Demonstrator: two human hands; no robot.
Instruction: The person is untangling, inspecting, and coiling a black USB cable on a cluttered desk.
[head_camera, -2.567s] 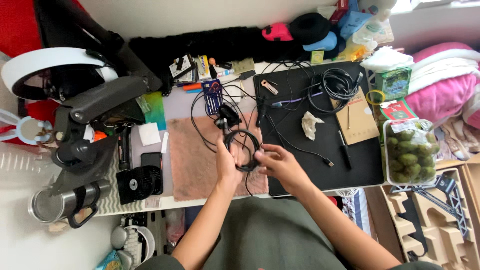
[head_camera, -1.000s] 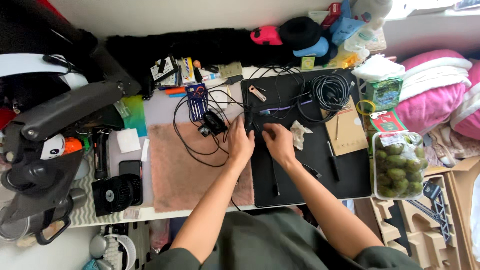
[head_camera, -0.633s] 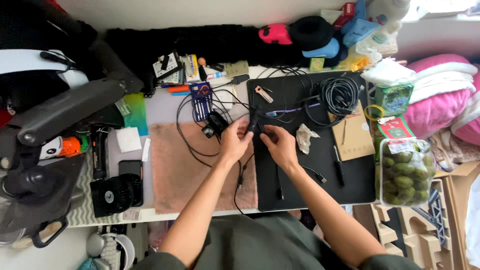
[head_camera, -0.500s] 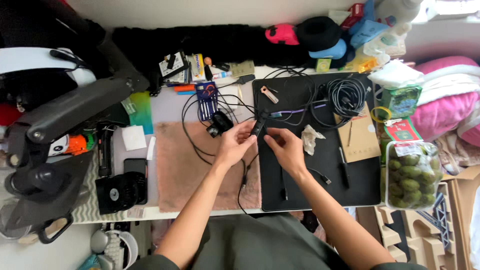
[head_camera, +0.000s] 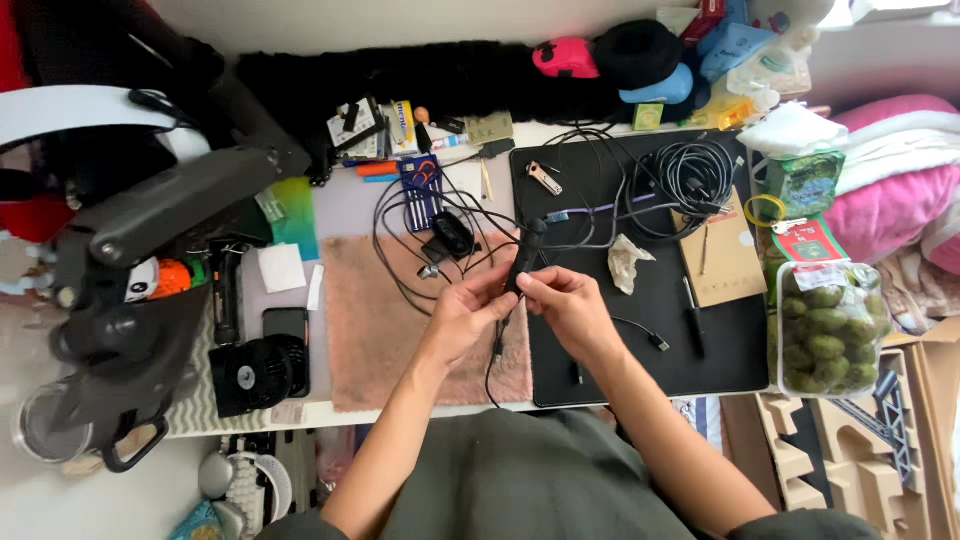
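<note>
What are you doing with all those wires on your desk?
A person sits at a cluttered desk and holds a small black device between both hands, the left hand and the right hand, over the edge where a pink cloth meets a black mat. Thin black cables trail from it across the desk. A coiled black cable lies on the mat, and a bag of green fruit sits at the right.

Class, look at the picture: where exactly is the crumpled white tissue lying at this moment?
In the head view, the crumpled tissue lies on the black mat, right of centre, between the right hand and the brown notebook.
</note>
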